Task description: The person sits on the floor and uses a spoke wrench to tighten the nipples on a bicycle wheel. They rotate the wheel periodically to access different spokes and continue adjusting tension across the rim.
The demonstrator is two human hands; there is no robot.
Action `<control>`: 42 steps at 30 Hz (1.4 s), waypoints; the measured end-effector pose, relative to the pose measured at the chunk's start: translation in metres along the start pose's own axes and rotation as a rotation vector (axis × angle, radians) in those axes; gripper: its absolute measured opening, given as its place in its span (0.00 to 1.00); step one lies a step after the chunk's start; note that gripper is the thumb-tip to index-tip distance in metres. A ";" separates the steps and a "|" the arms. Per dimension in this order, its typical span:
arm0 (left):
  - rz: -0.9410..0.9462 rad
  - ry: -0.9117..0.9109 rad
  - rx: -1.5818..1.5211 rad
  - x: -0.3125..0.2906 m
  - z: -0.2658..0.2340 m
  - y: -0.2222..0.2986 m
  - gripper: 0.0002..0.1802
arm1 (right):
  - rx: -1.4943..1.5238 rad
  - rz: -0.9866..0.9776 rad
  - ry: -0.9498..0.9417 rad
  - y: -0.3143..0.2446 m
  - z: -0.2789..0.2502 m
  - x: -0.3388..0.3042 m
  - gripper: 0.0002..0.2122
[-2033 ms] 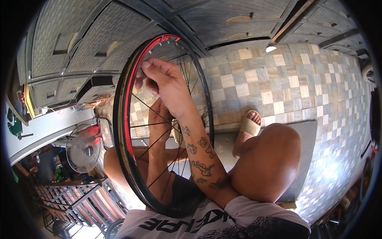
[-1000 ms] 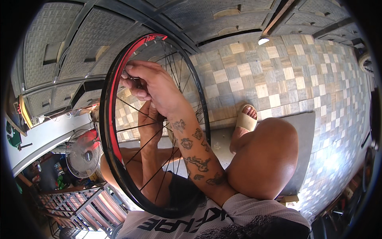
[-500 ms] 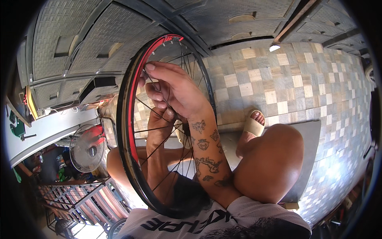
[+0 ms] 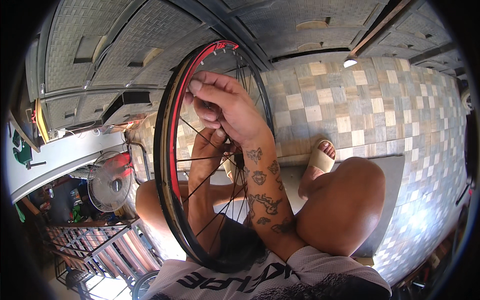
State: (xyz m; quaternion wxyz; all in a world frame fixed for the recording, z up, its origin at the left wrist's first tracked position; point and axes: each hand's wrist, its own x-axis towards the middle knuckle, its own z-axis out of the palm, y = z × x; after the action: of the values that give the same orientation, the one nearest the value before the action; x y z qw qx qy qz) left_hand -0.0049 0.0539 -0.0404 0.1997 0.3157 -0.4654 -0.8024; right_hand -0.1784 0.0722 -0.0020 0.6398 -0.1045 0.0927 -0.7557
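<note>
A bicycle wheel point(image 4: 174, 155) with no tyre stands tilted between my knees, its black rim marked by a red band. Thin black spokes run to a hub half hidden behind my right wrist. My right hand point(image 4: 227, 102), on the tattooed forearm, reaches across the wheel's face. Its thumb and fingers pinch a spoke close to the inner edge of the rim; the fingers cover most of that spoke. Lower down, my left hand point(image 4: 206, 145) is closed among the spokes near the hub. Its thumb presses on a spoke just below my right palm, while its other fingers are largely hidden.
Grey woven-pattern drawers point(image 4: 127, 37) stand close in front of the wheel. At left are a standing fan point(image 4: 111, 182), a metal rack point(image 4: 107, 245) and a green clamp point(image 4: 22, 154). A grey mat point(image 4: 385, 190) lies under me on the checkered floor point(image 4: 345, 105).
The wheel and both hands have shifted slightly to the right in view. My right fingers have curled closer together near the rim, hiding more of the spoke.
</note>
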 end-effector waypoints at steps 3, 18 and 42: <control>-0.004 0.050 0.020 -0.002 0.003 -0.001 0.18 | 0.007 -0.002 -0.034 -0.001 0.001 0.003 0.10; -0.041 0.043 0.012 -0.005 0.003 -0.001 0.18 | 0.081 0.016 -0.039 0.003 0.002 0.003 0.09; -0.040 0.109 0.010 -0.006 0.003 -0.002 0.13 | 0.115 0.067 -0.074 -0.001 0.003 0.001 0.09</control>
State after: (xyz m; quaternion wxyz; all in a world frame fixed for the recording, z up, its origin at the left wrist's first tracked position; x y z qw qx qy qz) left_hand -0.0026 0.0610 -0.0391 0.2073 0.3691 -0.4515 -0.7855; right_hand -0.1787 0.0718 0.0016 0.6728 -0.0923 0.0288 -0.7334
